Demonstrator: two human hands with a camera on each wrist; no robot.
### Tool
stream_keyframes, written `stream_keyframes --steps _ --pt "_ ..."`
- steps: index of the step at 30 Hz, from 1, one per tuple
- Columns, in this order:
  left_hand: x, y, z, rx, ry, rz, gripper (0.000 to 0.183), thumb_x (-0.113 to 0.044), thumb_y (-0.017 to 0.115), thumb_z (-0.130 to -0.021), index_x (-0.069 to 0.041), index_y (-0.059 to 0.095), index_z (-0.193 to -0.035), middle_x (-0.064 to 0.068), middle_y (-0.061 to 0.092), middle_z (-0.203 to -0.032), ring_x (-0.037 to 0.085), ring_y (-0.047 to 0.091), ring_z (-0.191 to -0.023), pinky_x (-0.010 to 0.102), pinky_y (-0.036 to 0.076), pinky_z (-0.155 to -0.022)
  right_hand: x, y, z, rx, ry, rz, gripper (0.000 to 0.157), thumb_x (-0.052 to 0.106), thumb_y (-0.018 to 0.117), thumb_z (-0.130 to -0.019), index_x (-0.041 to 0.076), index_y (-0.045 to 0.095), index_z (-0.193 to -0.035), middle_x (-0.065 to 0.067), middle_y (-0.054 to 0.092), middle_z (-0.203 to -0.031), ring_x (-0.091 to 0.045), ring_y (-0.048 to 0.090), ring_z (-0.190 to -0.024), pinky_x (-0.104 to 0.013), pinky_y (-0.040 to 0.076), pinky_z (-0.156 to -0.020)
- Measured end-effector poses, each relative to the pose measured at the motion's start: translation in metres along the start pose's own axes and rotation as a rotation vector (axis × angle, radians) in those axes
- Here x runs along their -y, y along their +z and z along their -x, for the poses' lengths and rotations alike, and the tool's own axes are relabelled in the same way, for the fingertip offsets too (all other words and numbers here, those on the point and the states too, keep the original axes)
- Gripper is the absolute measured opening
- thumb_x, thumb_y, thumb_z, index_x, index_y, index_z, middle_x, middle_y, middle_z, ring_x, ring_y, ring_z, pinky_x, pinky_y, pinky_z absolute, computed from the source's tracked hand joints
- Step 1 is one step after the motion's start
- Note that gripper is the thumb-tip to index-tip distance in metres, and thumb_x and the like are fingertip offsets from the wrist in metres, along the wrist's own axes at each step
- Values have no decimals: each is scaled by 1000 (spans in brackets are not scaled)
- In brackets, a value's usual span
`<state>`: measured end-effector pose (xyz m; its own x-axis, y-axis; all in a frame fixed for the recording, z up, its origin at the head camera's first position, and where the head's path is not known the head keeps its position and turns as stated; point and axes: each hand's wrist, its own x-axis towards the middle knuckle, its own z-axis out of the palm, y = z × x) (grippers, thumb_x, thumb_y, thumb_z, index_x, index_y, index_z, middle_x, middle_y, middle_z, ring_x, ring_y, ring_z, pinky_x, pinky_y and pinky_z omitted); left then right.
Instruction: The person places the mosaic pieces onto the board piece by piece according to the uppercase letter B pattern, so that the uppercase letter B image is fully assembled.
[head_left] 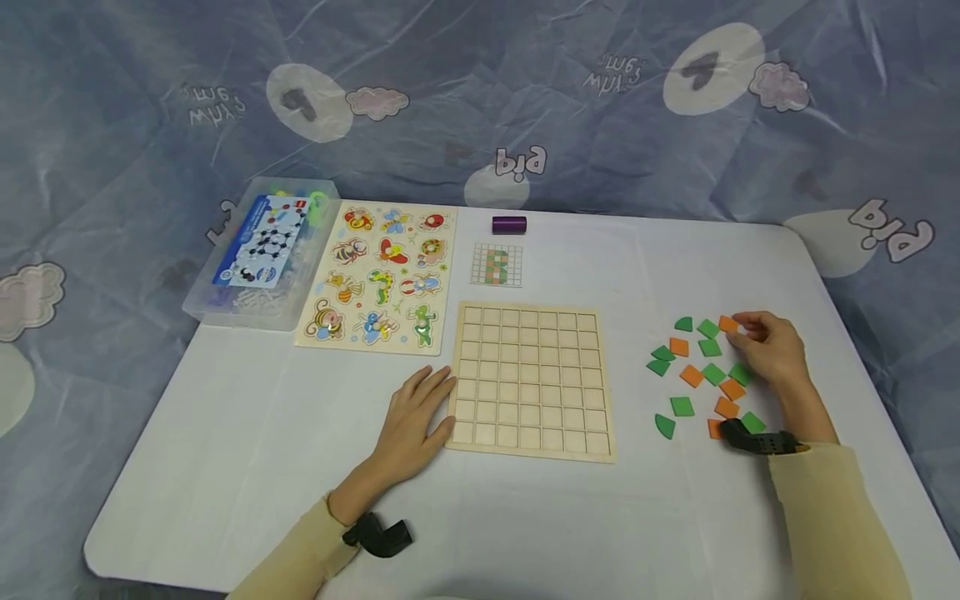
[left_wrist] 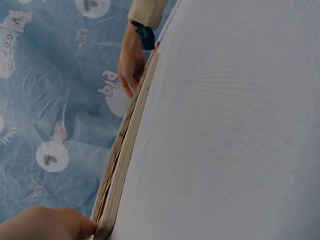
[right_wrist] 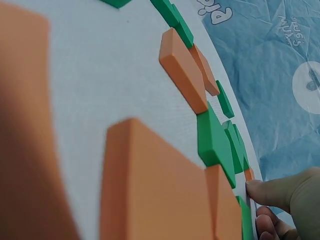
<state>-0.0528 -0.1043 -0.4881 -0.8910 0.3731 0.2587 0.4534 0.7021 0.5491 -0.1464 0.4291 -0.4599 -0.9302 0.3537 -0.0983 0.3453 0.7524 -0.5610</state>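
My left hand [head_left: 411,423] lies with extended fingers against the left edge of a pale wooden grid board [head_left: 531,379]. In the left wrist view its thumb [left_wrist: 82,226] touches the side of the board. Over on the right, my right hand [head_left: 776,348] has thumb and fingers at an orange square tile [head_left: 727,323], seemingly pinching it; the far side of the grip is hidden. Around this hand are loose tiles: orange squares such as one tile [head_left: 692,377], green squares like another tile [head_left: 682,407], and green quarter-round pieces [head_left: 664,427].
A small printed grid card [head_left: 497,265] lies above the board, with a purple cylinder [head_left: 509,225] behind it. An insect picture board [head_left: 382,279] and a lidded clear plastic box [head_left: 262,250] stand at the back left. Patterned cloth [head_left: 450,100] hangs behind the white table [head_left: 570,517].
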Motion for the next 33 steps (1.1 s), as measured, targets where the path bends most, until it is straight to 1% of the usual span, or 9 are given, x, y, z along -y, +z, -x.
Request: stream_keyframes --steps 3,6,9,13,17,22,26,29,33 --pt "0 0 0 -3 4 -5 52 -22 58 -92 -6 51 -141 10 46 -151 33 31 -143 54 31 -108 0 -2 1 8 -13 2 47 27 55 -98 -3 51 -134 -24 47 -119 -29 43 -99 -26 35 -70" --pt "1 0 0 -3 6 -10 52 -21 58 -91 -6 51 -141 10 46 -151 33 32 -143 54 31 -108 1 -7 3 20 -14 -6 49 31 56 -97 -2 52 -133 -17 52 -115 -21 46 -94 -22 36 -68" --pt "1 0 0 -2 10 -11 52 -22 58 -92 -6 51 -141 10 46 -151 33 32 -143 54 31 -108 -1 -13 6 29 -6 -53 49 32 57 -97 -1 52 -133 1 56 -102 -8 48 -85 -15 40 -64" --pt "1 0 0 0 15 -17 52 -22 57 -92 -6 51 -141 10 46 -151 33 32 -143 54 31 -108 0 -19 13 45 -2 -122 50 30 61 -95 -2 52 -132 26 50 -84 5 48 -76 -9 44 -60" --pt "2 0 0 0 16 -25 52 -23 57 -92 -6 51 -141 9 46 -151 33 32 -143 54 31 -108 19 -18 26 56 -48 -137 52 32 65 -93 -3 55 -130 32 49 -79 10 49 -74 -7 44 -62" --pt "3 0 0 -9 19 -30 52 -22 57 -92 -6 52 -141 9 46 -151 33 32 -143 53 32 -107 66 -7 47 90 -212 -203 44 25 66 -93 -5 58 -125 28 56 -84 7 56 -74 -9 47 -64" --pt "2 0 1 -13 18 -27 52 -22 57 -92 -6 52 -141 9 46 -151 32 32 -143 53 32 -108 108 13 60 163 -327 -251 37 19 67 -93 -3 61 -122 4 66 -95 4 61 -76 -14 51 -65" --pt "1 0 0 -11 15 -21 51 -22 57 -92 -6 52 -141 10 46 -150 33 32 -143 53 31 -108 139 33 67 222 -388 -254 34 17 68 -92 -1 64 -120 -16 67 -102 4 61 -77 -15 52 -65" --pt "0 0 -1 -11 15 -22 51 -22 57 -92 -5 52 -140 10 46 -150 33 33 -143 53 32 -107 175 59 71 289 -439 -256 30 14 71 -89 0 67 -115 -19 69 -102 -6 64 -80 -16 51 -67"
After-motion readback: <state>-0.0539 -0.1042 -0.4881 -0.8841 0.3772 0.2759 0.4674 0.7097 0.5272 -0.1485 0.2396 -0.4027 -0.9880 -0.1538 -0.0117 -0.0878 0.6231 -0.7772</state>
